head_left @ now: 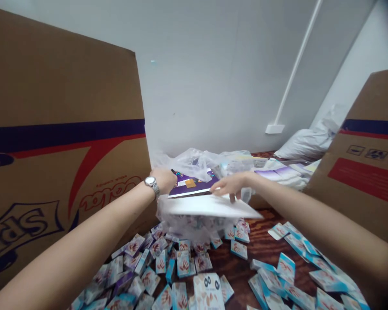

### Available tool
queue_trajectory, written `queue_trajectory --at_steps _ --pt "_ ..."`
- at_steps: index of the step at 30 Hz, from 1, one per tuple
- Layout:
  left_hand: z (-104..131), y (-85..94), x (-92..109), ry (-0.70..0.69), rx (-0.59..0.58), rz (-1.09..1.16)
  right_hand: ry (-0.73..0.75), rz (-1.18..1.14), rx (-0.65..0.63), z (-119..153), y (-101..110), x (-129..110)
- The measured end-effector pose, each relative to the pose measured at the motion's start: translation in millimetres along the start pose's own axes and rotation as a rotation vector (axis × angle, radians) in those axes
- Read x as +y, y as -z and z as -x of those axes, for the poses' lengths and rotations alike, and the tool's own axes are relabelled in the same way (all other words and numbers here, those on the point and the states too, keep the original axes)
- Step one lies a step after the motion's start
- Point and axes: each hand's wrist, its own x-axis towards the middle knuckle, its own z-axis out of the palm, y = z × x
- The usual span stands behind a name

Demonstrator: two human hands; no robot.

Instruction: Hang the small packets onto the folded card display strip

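My left hand (164,180), with a silver watch (152,185) at the wrist, is closed at the left edge of a purple printed sheet (194,184). What its fingers grip is hidden. In front of that sheet, a blurred white sheet (210,206) lies tilted above a clear plastic bag (194,226). My right hand (231,185) is at the white sheet's back edge, its fingers closed on it. Below both hands, small blue and white boxes (183,262) printed with a hand picture are scattered over the dark wood-grain surface (242,284).
Tall cardboard cartons stand at the left (64,94) and the right (371,155). Behind my hands lie crumpled clear plastic (197,159) and purple and white packets (278,174). A white sack (307,144) rests by the grey wall (207,77).
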Motion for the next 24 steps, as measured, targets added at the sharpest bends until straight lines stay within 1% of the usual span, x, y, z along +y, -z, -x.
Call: queue_trajectory --at_steps 1,2,4,5,6,7,9,10,11,12,13,15,17,19,21,23,24 --pt "4 4.4 5 -0.004 0.024 0.005 -0.038 0.053 -0.031 -8 -6 -4" --pt "11 8.3 11 -0.019 0.043 0.017 -0.056 0.114 0.0 -17 -11 -6" --pt "32 13.0 22 -0.12 0.052 0.087 -0.052 0.215 0.161 -36 -21 -7" --pt "45 12.8 28 -0.203 0.05 0.141 -0.054 0.243 0.245 -45 -25 -5" --pt "60 10.5 34 -0.313 0.08 0.231 -0.065 0.262 0.314 -54 -27 -4" --pt "75 6.2 39 -0.415 0.127 0.282 -0.087 0.282 0.374 -62 -29 -2" --pt "102 -7.6 48 -0.56 0.151 0.243 -0.133 0.305 0.457 -76 -31 0" --pt "112 -16.3 51 -0.599 0.178 0.176 -0.153 0.308 0.485 -80 -30 1" --pt "119 -25.5 52 -0.594 0.216 0.08 -0.169 0.307 0.511 -82 -27 2" --pt "123 -34.4 53 -0.558 0.27 -0.019 -0.185 0.303 0.541 -82 -22 2" --pt "123 -42.5 52 -0.532 0.301 -0.107 -0.201 0.298 0.578 -80 -15 2" --pt "115 -54.7 50 -0.479 0.346 -0.224 -0.237 0.282 0.671 -71 5 1" --pt "102 -60.2 49 -0.438 0.382 -0.271 -0.262 0.264 0.76 -58 28 -3" --pt "86 -60.0 52 -0.395 0.423 -0.269 -0.245 0.243 0.794 -45 46 -11" --pt "73 -55.1 55 -0.356 0.447 -0.212 -0.171 0.221 0.769 -34 54 -22" --pt "61 -46.1 54 -0.313 0.441 -0.065 -0.061 0.192 0.711 -24 52 -34" --pt "55 -40.1 51 -0.289 0.426 0.056 0.011 0.166 0.642 -18 47 -38"
